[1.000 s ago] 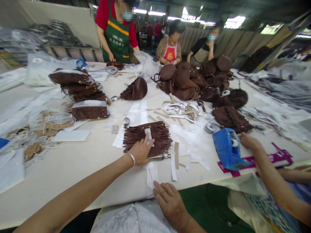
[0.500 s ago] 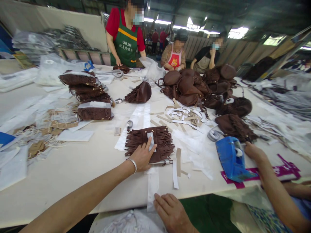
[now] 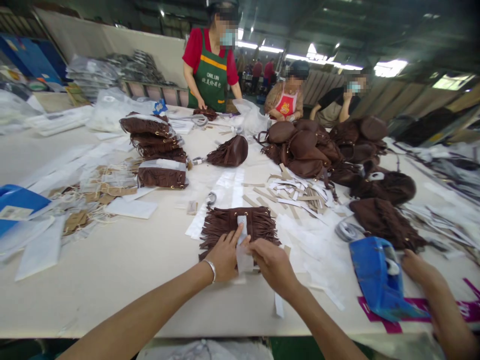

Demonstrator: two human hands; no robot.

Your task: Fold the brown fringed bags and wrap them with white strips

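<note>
A dark brown fringed bag [image 3: 258, 218] lies flat on the table in front of me. My left hand [image 3: 226, 256], with a silver bracelet at the wrist, rests on its lower part. The fingers are stretched out, and the index fingertip presses a translucent white strip [image 3: 245, 261] against the middle of the bag. My right hand [image 3: 273, 261] is just to the right, its thumb and fingers pinching that strip over the bag's lower edge. The strip's upper end lies over the front of the bag, below the gold eyelets.
Left stand stacked fringed bags [image 3: 162, 178] and a heap of tags [image 3: 101, 187]. Paper strips [image 3: 300, 192] and a pile of brown bags [image 3: 305, 145] lie ahead. A blue tape dispenser [image 3: 375, 275] stands right, beside another person's hand [image 3: 418, 267]. Co-workers stand across the table.
My right hand has come up from the table's front edge to the bag, bringing the strip's loose end upward. The left hand stays on the bag. The view has shifted slightly.
</note>
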